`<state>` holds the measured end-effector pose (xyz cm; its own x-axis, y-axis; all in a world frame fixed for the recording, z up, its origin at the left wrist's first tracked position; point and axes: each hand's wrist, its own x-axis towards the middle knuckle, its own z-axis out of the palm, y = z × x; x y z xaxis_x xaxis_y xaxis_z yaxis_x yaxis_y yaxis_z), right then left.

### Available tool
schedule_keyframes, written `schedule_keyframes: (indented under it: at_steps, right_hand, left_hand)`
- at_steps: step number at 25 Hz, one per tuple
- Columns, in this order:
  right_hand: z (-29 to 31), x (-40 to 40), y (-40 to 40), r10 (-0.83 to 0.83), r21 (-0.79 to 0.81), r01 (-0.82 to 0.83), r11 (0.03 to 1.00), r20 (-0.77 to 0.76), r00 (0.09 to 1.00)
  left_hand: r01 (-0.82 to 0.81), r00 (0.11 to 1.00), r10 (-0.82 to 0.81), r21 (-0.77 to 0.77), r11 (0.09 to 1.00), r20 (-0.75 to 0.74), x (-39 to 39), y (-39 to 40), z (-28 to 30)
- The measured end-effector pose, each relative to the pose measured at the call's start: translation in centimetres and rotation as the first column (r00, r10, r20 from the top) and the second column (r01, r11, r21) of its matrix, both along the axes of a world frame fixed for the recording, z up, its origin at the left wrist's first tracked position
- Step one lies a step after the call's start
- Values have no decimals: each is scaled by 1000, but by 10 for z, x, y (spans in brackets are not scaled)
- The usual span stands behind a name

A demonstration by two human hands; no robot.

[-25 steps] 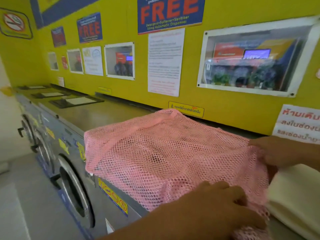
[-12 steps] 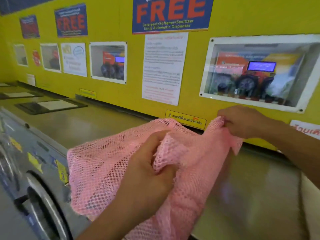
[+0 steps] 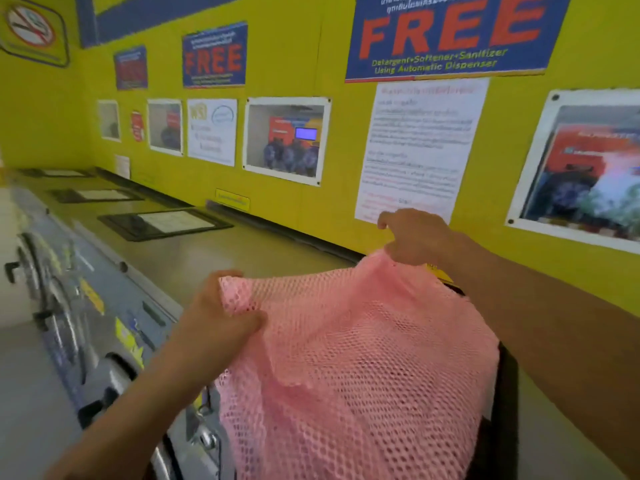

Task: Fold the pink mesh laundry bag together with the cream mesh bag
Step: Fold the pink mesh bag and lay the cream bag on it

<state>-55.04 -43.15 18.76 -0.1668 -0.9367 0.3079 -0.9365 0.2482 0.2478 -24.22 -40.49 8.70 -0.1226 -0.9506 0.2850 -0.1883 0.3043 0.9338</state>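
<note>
Pink mesh laundry bag (image 3: 363,358) hangs lifted above the desk (image 3: 194,254), i.e. the flat top of the washers, held up by both hands w/ its top edge stretched between them. Left hand (image 3: 221,317) grips the bag's left upper corner, fingers (image 3: 242,320) closed tight on bunched mesh, thumb on the near side. Right hand (image 3: 415,240) pinches the right upper corner from above, near the yellow wall (image 3: 294,64); thumb and a couple of fingers narrow on the mesh, index finger sticking out loose. Mesh sags between the two grips and drapes down toward the bottom of the view, covering part of the washer front (image 3: 104,323). Bag's lower end runs out of frame. Cream mesh bag not visible. Wall carries a blue-red "FREE" sign (image 3: 450,32), a white notice sheet (image 3: 419,147) just behind the right hand, plus framed windows (image 3: 285,140). Whole view a bit blurred.
</note>
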Motion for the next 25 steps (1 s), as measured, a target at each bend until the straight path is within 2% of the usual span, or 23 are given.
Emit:
schedule_keyframes:
  at_steps: [1, 3, 4, 6, 8, 10, 11, 13, 14, 16, 18, 22, 23, 24, 25]
  right_hand:
    - [-3, 4, -8, -4, -23, 5, 1000, 15, 1000]
    - [-8, 6, -15, -22, -55, 23, 998, 18, 1000]
    - [-10, 7, -14, -35, -37, 37, 999, 41, 999]
    - [-14, 6, -10, -68, 72, 58, 996, 139, 988]
    - [-23, 0, -4, -87, 205, 42, 978, 213, 973]
    - [-40, -10, 0, -73, 314, -10, 949, 251, 965]
    - [-49, -14, 0, -78, 339, -22, 940, 278, 957]
    - [-68, -20, -2, -71, 287, -23, 958, 314, 947]
    - [-76, -22, -5, -47, 227, -23, 974, 301, 953]
    - [-83, -25, -10, -2, 135, -29, 990, 222, 975]
    - [-81, -25, -13, -30, 109, 12, 994, 166, 986]
    - [-58, -36, -28, -256, -32, 254, 967, -103, 961]
    - [-51, -39, -30, -297, -101, 288, 952, -92, 950]
    - [-45, -40, -31, -322, -182, 316, 931, -2, 947]
    - [-40, -40, -32, -319, -249, 348, 904, 150, 936]
  left_hand:
    - [-78, 997, 78, -21, 997, 24, 8, -11, -2]
    - [-200, 972, 222, -229, 953, 78, 16, -18, 1]
    - [-190, 967, 237, -360, 913, 90, 14, -13, 5]
    - [-1, 977, 109, -503, 864, 185, 1, -2, 8]
    - [255, 926, -80, -457, 852, 368, -20, 4, 2]
    - [443, 808, -213, -327, 835, 550, -38, 4, -11]
    - [511, 718, -253, -243, 825, 649, -45, 3, -17]
    - [587, 528, -270, -116, 801, 805, -54, 1, -27]
    - [600, 484, -263, -98, 794, 835, -55, -1, -31]
    - [620, 493, -277, -110, 777, 825, -56, -8, -33]
    - [642, 546, -290, -170, 748, 786, -54, -17, -34]
    - [665, 629, -336, -262, 699, 701, -45, -33, -33]
    - [663, 648, -331, -293, 689, 686, -41, -37, -33]
    - [660, 661, -319, -325, 677, 679, -38, -41, -33]
    - [658, 670, -307, -349, 668, 676, -35, -45, -34]
